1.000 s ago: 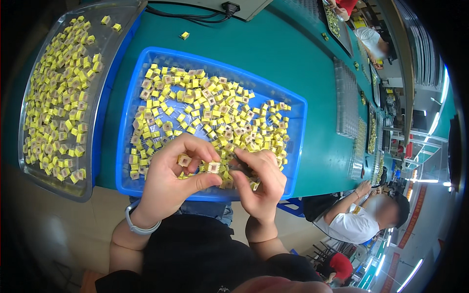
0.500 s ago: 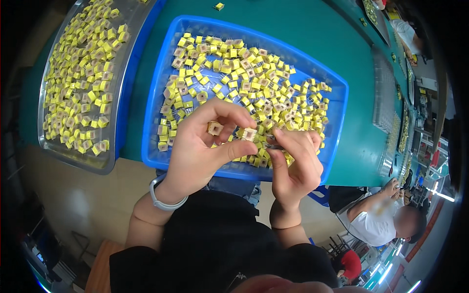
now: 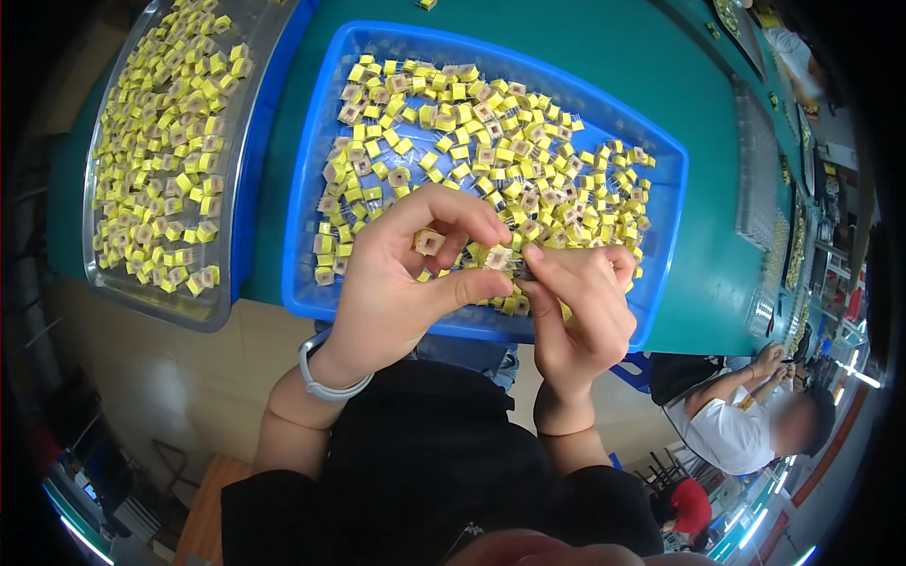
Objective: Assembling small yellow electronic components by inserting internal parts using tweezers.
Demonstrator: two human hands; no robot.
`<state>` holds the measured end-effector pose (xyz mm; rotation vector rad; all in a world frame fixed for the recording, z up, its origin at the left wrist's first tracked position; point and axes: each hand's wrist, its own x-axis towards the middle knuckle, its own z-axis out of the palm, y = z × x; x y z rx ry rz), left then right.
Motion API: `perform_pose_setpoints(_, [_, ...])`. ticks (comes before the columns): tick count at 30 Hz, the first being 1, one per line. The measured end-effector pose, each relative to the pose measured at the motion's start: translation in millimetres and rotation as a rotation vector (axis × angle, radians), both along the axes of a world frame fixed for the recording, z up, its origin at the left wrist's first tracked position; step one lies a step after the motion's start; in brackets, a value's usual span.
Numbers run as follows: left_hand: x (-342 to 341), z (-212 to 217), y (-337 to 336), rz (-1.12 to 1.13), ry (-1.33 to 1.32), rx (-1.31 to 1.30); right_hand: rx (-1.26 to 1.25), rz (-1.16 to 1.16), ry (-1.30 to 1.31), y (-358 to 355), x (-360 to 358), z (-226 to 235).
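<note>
Between the thumb and index finger of my left hand [image 3: 382, 288] is a small yellow-wrapped coil bobbin [image 3: 497, 257] with a pale square core opening. A second bobbin [image 3: 428, 242] is tucked among the curled fingers of that hand. My right hand [image 3: 590, 316] comes up against the pinched bobbin from the right, thumb and index finger pressed together at its side. Something small and dark shows at those fingertips, too small to name. Both hands are over the near part of a blue plastic tub [image 3: 304, 189] holding many loose yellow bobbins with thin metal pins.
On the left, a metal tray [image 3: 247, 132] carries many more yellow bobbins. A green table [image 3: 703, 236] lies under the containers. Clear plastic trays [image 3: 755, 170] stand along the right. A person in a white shirt [image 3: 727, 429] sits at the lower right.
My right fingertips have closed in on the bobbin in my left hand and now meet it. The whole view has shifted slightly; both bobbins stay in my left hand.
</note>
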<state>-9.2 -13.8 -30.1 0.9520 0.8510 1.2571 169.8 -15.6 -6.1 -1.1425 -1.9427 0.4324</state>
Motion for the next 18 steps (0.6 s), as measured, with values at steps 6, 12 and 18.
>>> perform_pose_setpoints(6, [-3, 3, 1, -0.021, 0.026, -0.009, 0.022, -0.006, -0.008, 2, 3, -2])
perform_pose_setpoints(12, [-3, 3, -1, -0.036, 0.042, -0.014, 0.037, 0.028, 0.002, 1, 6, -4])
perform_pose_setpoints(18, [-3, 14, -4, -0.041, -0.03, -0.095, -0.034, 0.017, 0.076, -2, 5, -4])
